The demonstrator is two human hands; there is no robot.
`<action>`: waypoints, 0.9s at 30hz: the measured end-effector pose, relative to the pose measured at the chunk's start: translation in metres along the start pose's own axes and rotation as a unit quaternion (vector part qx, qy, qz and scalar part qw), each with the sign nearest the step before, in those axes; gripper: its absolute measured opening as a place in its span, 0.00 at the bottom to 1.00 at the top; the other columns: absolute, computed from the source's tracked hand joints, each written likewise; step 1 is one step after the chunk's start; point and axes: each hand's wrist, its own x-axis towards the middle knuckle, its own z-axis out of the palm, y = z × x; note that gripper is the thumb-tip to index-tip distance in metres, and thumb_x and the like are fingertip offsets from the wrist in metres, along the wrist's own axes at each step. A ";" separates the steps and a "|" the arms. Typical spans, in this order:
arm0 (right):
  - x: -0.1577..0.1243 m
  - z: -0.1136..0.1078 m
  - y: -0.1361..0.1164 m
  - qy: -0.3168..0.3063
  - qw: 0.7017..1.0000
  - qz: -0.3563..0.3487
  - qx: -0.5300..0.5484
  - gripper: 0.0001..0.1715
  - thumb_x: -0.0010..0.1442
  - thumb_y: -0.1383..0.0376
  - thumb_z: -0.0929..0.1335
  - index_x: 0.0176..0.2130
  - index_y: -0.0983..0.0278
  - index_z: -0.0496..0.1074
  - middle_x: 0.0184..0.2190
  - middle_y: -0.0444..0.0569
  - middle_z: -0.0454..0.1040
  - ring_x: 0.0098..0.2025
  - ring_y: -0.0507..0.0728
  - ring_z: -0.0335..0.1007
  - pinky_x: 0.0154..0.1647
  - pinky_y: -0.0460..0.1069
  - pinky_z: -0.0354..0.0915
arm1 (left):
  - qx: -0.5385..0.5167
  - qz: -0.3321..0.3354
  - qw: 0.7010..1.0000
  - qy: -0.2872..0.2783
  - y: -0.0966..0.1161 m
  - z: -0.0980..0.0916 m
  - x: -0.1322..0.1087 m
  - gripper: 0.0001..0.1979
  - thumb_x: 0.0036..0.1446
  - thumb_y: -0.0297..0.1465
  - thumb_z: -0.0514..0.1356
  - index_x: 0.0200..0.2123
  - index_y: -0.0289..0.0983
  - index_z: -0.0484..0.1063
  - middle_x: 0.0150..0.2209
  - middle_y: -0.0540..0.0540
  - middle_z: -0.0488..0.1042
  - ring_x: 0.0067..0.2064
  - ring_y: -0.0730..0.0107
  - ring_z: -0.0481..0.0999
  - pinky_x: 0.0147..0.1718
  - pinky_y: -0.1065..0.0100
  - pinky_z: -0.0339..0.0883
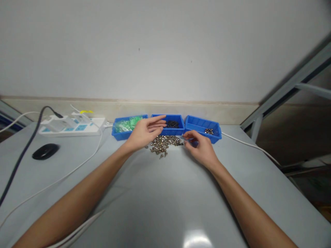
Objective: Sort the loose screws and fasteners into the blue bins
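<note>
My left hand (146, 131) is held above the left part of a pile of small metal screws (160, 144), its fingers stretched toward the middle blue bin (181, 132) and nothing in it. Dark screws (172, 124) lie in that bin. To the right of the pile, my right hand (198, 146) has its fingers curled near some screws at the pile's edge; whether it holds one is too small to tell. Behind it stands the right blue bin (201, 121), with several screws (209, 131) inside. Green and clear plastic packets (128, 124) fill the left blue bin (119, 137).
A white power strip (95, 127) with plugs and cables stands at the back left. In front of it lies a black mouse (46, 151). White cable (245, 142) runs along the grey table (165, 193) at the right. A wall rises behind the bins.
</note>
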 end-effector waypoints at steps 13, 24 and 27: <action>-0.004 -0.006 -0.003 -0.119 0.981 -0.091 -0.122 0.22 0.58 0.69 0.67 0.53 0.60 0.71 0.49 0.52 0.77 0.53 0.63 0.69 0.57 0.58 0.65 | 0.378 0.249 0.871 -0.191 -0.025 0.028 -0.016 0.25 0.54 0.15 0.52 0.54 0.32 0.73 0.54 0.41 0.76 0.57 0.58 0.69 0.58 0.57 0.67; -0.002 -0.018 -0.006 -0.149 0.978 -0.092 -0.117 0.21 0.56 0.71 0.68 0.50 0.61 0.74 0.44 0.50 0.79 0.45 0.61 0.73 0.49 0.54 0.67 | 0.471 0.228 0.836 -0.166 -0.012 0.027 -0.021 0.15 0.60 0.21 0.56 0.48 0.33 0.76 0.47 0.39 0.77 0.53 0.56 0.71 0.51 0.55 0.69; 0.000 -0.019 -0.005 -0.153 0.983 -0.062 -0.073 0.15 0.57 0.70 0.68 0.44 0.61 0.77 0.38 0.48 0.81 0.38 0.58 0.75 0.42 0.51 0.68 | 0.451 0.256 0.839 -0.166 -0.016 0.032 -0.025 0.17 0.61 0.22 0.54 0.52 0.35 0.73 0.51 0.40 0.75 0.56 0.57 0.68 0.54 0.57 0.68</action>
